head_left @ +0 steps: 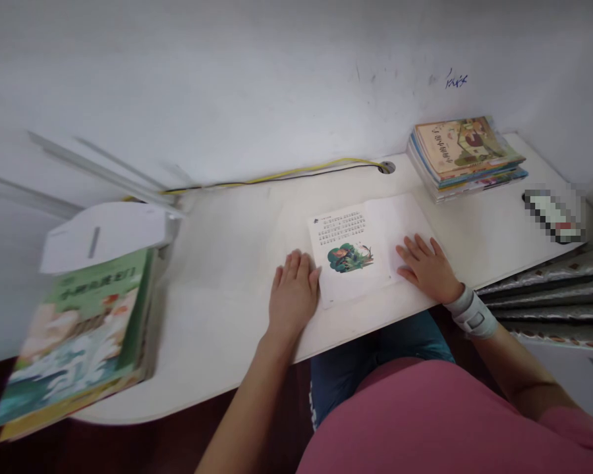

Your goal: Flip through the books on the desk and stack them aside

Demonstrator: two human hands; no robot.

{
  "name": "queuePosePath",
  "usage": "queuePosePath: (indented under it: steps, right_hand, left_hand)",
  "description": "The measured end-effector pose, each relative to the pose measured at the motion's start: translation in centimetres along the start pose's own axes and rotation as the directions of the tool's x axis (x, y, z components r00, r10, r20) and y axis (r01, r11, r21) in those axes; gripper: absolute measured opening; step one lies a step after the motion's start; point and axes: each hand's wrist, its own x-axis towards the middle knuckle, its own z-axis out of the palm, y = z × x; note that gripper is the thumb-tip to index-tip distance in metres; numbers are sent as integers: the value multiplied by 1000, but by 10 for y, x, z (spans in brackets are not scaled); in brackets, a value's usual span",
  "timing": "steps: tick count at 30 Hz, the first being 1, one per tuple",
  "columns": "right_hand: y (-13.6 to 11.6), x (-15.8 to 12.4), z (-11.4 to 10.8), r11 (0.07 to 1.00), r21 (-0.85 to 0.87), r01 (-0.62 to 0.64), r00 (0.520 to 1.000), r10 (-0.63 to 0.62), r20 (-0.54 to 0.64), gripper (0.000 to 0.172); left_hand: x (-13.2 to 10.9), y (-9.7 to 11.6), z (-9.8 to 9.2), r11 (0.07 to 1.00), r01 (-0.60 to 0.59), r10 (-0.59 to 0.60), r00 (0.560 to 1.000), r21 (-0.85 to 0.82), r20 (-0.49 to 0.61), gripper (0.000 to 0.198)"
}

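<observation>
An open picture book (363,243) lies flat on the white desk (227,263), showing printed text and a green drawing on its left page. My left hand (292,293) lies flat on the desk, fingers together and stretched out, touching the book's left edge. My right hand (427,266) rests flat with fingers spread on the blank right page. A white band (472,315) wraps my right wrist. Neither hand holds anything.
A stack of picture books (467,158) sits at the back right. Another stack with a green cover (79,336) overhangs the desk's left front edge, under a white desk lamp (109,234). Yellow and black cables (286,174) run along the wall. A pixelated object (553,214) lies at right.
</observation>
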Motion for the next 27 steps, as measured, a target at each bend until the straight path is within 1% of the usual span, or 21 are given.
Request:
queuePosePath:
  steps: [5,8,17,21,27]
  right_hand:
    - [4,-2,4,1000,16,9,1000,-8,-19,50]
    - [5,-3,5,1000,18,8,1000,-7,-20,50]
    - [14,-4,2,1000,0,24,1000,-24,11,51]
    - [17,-5,4,1000,5,23,1000,-23,17,51]
    - [20,-7,8,1000,19,20,1000,-20,6,52]
  left_hand:
    - [0,1,-1,1000,-12,12,1000,12,-18,56]
    - [-1,2,-3,1000,-20,20,1000,22,-9,53]
    - [-1,3,-4,998,-38,38,999,52,5,53]
    - [-1,4,-5,997,-34,32,999,67,20,55]
    - [-2,0,-2,998,-41,41,999,54,-1,53]
